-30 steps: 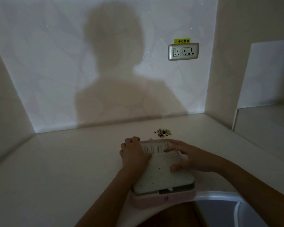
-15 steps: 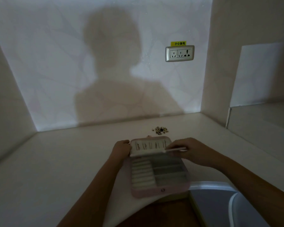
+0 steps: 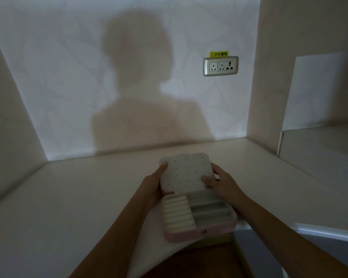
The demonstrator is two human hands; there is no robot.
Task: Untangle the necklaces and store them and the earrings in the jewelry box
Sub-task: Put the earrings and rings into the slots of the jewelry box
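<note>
Both hands hold the raised lid of the jewelry box [image 3: 201, 232]. The left hand [image 3: 152, 186] grips the lid's left edge, its thumb lying along the side. The right hand [image 3: 222, 182] clasps the right edge, thumb pressed on the front and fingers curled behind.

The lid's inner face is a white perforated panel [image 3: 184, 169], dotted with small holes and tilted back. The pink box lies open at the near edge of a cream desk [image 3: 68, 197], its front wall at the rim and a small round snap [image 3: 204, 231] in the middle of that wall. Inside, ring rolls [image 3: 177, 214] fill the box's left half and slim trays [image 3: 211, 210] the right.

Behind the box the desk runs to a back wall [image 3: 68, 77] with a pale leaf pattern, where the person's shadow [image 3: 139, 97] falls. Above the box and to its right a silver socket plate [image 3: 220, 66] sits on that wall, a yellow label [image 3: 219, 54] just over it.

Plain side walls close in left and right of the box. Further right a lower shelf [image 3: 319, 149] opens out. The lid hides the strip of desk directly behind it — the light is dim throughout.

Below the box's front a brown surface [image 3: 199, 261] shows, and to its lower right a curved white rim [image 3: 325, 231]; what either is, I cannot tell.
</note>
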